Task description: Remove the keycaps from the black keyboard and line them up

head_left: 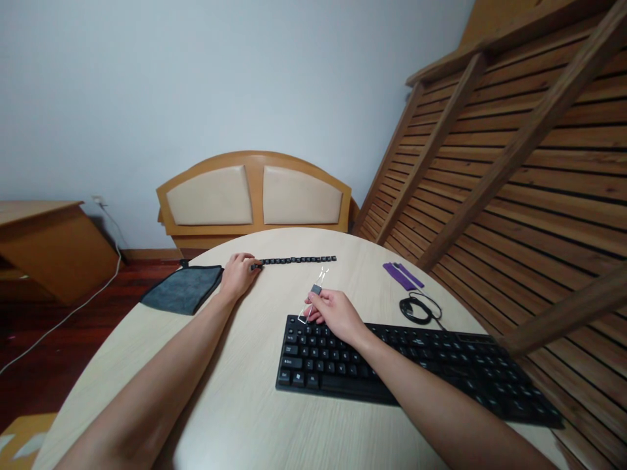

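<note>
A row of black keycaps (298,260) lies across the far part of the round table. At its left end my left hand (238,274) has its fingers closed on a dark keycap (255,266), partly hidden by the fingertips. My right hand (336,312) grips a wire keycap puller (317,288) by its grey middle, with wire loops sticking out at both ends. Its fingers hover over the upper left corner of the black keyboard (343,385). The right forearm crosses above the keyboard and hides part of its keys.
A dark grey cloth (183,289) lies left of my left arm. Toward the right edge are a purple strip (402,276) with a thin tool on it and the coiled black cable (416,310). A wooden slatted frame (529,196) leans beside the table (245,405).
</note>
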Tool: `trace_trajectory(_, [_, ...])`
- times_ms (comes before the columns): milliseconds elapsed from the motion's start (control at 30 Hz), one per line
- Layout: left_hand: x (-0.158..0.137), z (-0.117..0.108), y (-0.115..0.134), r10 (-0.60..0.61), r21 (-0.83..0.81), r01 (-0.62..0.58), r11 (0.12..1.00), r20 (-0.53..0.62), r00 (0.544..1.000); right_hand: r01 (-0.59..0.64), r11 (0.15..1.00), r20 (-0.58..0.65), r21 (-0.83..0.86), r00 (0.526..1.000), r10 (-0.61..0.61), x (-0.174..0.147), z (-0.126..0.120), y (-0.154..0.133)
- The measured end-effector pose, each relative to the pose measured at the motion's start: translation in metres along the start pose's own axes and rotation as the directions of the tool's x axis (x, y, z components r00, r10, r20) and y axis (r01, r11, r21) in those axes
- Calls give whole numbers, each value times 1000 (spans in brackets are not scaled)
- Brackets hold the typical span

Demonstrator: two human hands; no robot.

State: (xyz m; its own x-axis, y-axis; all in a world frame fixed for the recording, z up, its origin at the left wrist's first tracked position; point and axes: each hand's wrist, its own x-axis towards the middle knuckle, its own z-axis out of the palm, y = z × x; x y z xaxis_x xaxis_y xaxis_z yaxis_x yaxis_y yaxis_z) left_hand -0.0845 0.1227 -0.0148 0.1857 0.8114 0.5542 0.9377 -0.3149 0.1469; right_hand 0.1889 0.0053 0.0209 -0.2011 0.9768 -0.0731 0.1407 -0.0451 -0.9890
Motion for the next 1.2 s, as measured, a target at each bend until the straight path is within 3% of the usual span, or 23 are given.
trace_trajectory(1033, [2,4,-4,-16,-36,18,999,33,999,25,1000,34,-14,999,-24,-1,0,2])
trace_trajectory(1200, [0,-2,2,20,-84,-19,996,6,1000,98,994,16,-45,995,-98,-5,0,-1])
